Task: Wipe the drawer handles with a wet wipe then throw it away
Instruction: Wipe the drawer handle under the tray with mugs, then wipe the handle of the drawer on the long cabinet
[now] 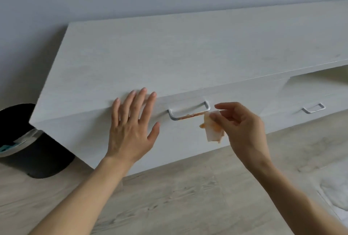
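A low pale wood-grain cabinet [169,61] stands against the wall. Its nearer drawer has a silver loop handle [188,111] with orange smears along the front bar. My right hand [243,127] pinches a folded wet wipe [212,129], stained orange, just at the right end of that handle. My left hand [131,127] lies flat with spread fingers on the cabinet's front edge, left of the handle. A second silver handle [313,108] sits on the drawer further right.
A black round bin [37,161] with a light liner stands on the floor at the cabinet's left end, partly hidden by it. Light wood-look flooring [178,197] runs in front. A white cloth-like thing [335,187] lies at the right edge.
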